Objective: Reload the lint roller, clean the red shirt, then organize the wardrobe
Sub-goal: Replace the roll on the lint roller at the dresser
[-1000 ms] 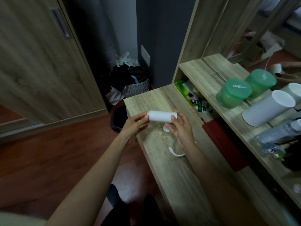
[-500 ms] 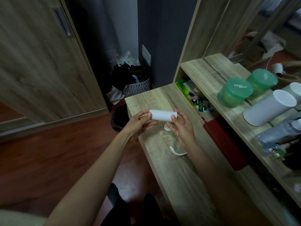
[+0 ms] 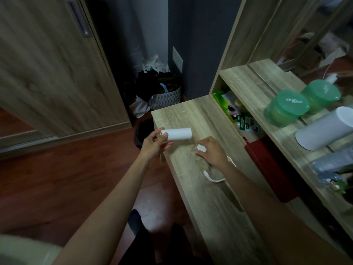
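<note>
Reloading step: our left hand (image 3: 152,144) grips the white refill roll (image 3: 176,134) above the table (image 3: 210,207) edge. At three o'clock, our right hand (image 3: 212,152) closes on the roller handle (image 3: 212,178); next, slide them together.

A light wood-grain bench (image 3: 210,197) carries a small white cap (image 3: 201,147) near its far end and a curved white handle (image 3: 212,178) toward the middle; the raised shelf (image 3: 254,87) along its right edge holds two green tubs (image 3: 286,108) and a white canister (image 3: 324,129)

Dim room: reddish wood floor (image 3: 57,180), wooden wardrobe door (image 3: 47,69), dark wall (image 3: 200,35).
</note>
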Tool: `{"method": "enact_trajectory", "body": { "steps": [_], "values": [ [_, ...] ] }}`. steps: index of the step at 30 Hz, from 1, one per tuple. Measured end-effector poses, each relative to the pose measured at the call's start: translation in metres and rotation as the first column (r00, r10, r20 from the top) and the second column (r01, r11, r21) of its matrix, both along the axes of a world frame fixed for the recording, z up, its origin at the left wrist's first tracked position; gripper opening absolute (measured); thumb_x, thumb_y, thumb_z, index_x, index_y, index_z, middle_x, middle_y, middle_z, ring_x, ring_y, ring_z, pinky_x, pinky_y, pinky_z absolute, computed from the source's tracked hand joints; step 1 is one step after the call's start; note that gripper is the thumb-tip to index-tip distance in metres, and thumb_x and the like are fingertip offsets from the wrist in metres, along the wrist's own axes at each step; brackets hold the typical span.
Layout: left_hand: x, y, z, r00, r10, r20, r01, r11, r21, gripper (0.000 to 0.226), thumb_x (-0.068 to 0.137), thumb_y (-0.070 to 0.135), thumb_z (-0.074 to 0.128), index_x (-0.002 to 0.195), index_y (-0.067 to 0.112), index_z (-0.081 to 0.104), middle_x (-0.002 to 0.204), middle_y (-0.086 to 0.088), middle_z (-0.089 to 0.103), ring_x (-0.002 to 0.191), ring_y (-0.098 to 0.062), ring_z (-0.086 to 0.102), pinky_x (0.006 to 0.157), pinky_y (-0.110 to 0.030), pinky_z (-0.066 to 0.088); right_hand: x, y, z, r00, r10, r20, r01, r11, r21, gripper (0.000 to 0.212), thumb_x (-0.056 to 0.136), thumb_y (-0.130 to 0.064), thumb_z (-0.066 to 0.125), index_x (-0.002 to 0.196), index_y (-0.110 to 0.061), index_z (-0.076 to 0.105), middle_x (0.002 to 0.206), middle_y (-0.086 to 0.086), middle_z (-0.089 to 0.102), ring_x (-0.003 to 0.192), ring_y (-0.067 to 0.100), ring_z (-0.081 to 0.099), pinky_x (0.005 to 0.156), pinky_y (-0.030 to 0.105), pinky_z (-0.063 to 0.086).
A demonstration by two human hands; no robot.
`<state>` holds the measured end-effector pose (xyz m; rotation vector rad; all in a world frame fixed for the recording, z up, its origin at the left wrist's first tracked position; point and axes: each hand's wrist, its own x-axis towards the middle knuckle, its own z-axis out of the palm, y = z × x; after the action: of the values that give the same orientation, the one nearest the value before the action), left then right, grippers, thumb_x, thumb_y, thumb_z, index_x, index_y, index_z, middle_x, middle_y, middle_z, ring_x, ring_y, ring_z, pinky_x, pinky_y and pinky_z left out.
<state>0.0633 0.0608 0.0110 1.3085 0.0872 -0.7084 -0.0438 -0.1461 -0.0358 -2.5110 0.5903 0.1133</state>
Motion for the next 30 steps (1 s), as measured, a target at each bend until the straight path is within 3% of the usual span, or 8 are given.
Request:
{"method": "enact_trajectory", "body": {
  "steps": [5,7,8,10,11,13,21,30],
  "values": [
    [0.002,0.004,-0.005,1.0,0.008,-0.021,-0.008,1.0,0.002,0.029,0.094,0.011,0.061,0.122,0.009,0.056,0.128,-0.028,0.054,0.092,-0.035,0.068,0.07,-0.026,0.06,0.002,0.008,-0.005,1.0,0.014,0.017,-0.013,0.997,-0.079,0.033,0.084,-0.017,0.068,0.118,-0.014,0.066,0.115,0.012,0.059,0.107,0.028,0.055,0.089,0.034,0.047],
    [0.002,0.005,-0.006,0.999,0.016,-0.043,-0.016,1.0,-0.011,0.026,0.094,0.012,0.061,0.119,0.01,0.058,0.128,-0.028,0.055,0.09,-0.033,0.069,0.067,-0.024,0.059,0.005,0.013,0.003,0.98,-0.17,0.1,0.154,0.977,0.147,0.034,0.083,-0.017,0.071,0.116,-0.012,0.067,0.108,0.008,0.065,0.099,0.022,0.061,0.078,0.021,0.05],
    [0.003,0.005,-0.007,0.998,0.017,-0.052,-0.018,1.0,-0.025,0.025,0.094,0.012,0.061,0.118,0.01,0.058,0.127,-0.028,0.055,0.089,-0.033,0.07,0.067,-0.024,0.059,0.007,0.018,0.013,0.935,-0.329,0.133,0.256,0.885,0.389,0.033,0.083,-0.014,0.071,0.115,-0.011,0.066,0.103,0.007,0.066,0.094,0.019,0.063,0.072,0.016,0.05],
    [0.002,0.004,-0.007,0.998,0.007,-0.063,-0.011,0.999,-0.053,0.026,0.094,0.013,0.06,0.119,0.009,0.058,0.126,-0.028,0.056,0.086,-0.03,0.072,0.069,-0.024,0.059,0.01,0.028,0.035,0.809,-0.578,0.109,0.272,0.531,0.803,0.031,0.085,-0.008,0.068,0.116,-0.008,0.063,0.097,0.007,0.067,0.086,0.015,0.065,0.072,0.015,0.054],
    [0.001,0.003,-0.007,0.998,-0.004,-0.064,0.0,0.998,-0.061,0.028,0.094,0.013,0.06,0.121,0.007,0.058,0.125,-0.029,0.057,0.084,-0.028,0.073,0.069,-0.024,0.059,0.011,0.031,0.044,0.769,-0.634,0.082,0.232,0.397,0.888,0.03,0.086,-0.006,0.066,0.116,-0.007,0.062,0.096,0.005,0.068,0.085,0.012,0.065,0.076,0.018,0.055],
    [-0.001,0.001,-0.006,0.998,-0.03,-0.059,0.026,0.998,-0.065,0.034,0.094,0.014,0.06,0.126,0.004,0.056,0.126,-0.028,0.057,0.083,-0.027,0.073,0.071,-0.025,0.059,0.011,0.035,0.052,0.751,-0.657,0.069,0.178,0.302,0.937,0.029,0.088,-0.005,0.064,0.116,-0.006,0.062,0.098,0.0,0.068,0.09,0.009,0.066,0.085,0.024,0.055],
    [-0.005,-0.002,-0.004,0.995,-0.089,-0.049,0.087,0.996,-0.032,0.039,0.094,0.015,0.061,0.131,0.004,0.055,0.127,-0.024,0.058,0.093,-0.033,0.071,0.08,-0.03,0.059,0.002,0.039,0.057,0.736,-0.673,0.074,0.155,0.274,0.949,0.013,0.088,-0.005,0.063,0.099,-0.012,0.065,0.102,-0.001,0.066,0.097,0.007,0.063,0.086,0.02,0.054],
    [-0.012,-0.005,0.004,0.972,-0.232,-0.032,0.234,0.971,0.042,0.032,0.09,0.012,0.066,0.119,0.001,0.061,0.114,-0.025,0.064,0.085,-0.027,0.072,0.067,-0.021,0.057,-0.012,0.039,0.063,0.726,-0.658,0.202,0.167,0.453,0.876,0.019,0.091,-0.01,0.061,0.108,-0.01,0.067,0.099,-0.007,0.067,0.089,0.003,0.065,0.079,0.018,0.056]
  ]
}}
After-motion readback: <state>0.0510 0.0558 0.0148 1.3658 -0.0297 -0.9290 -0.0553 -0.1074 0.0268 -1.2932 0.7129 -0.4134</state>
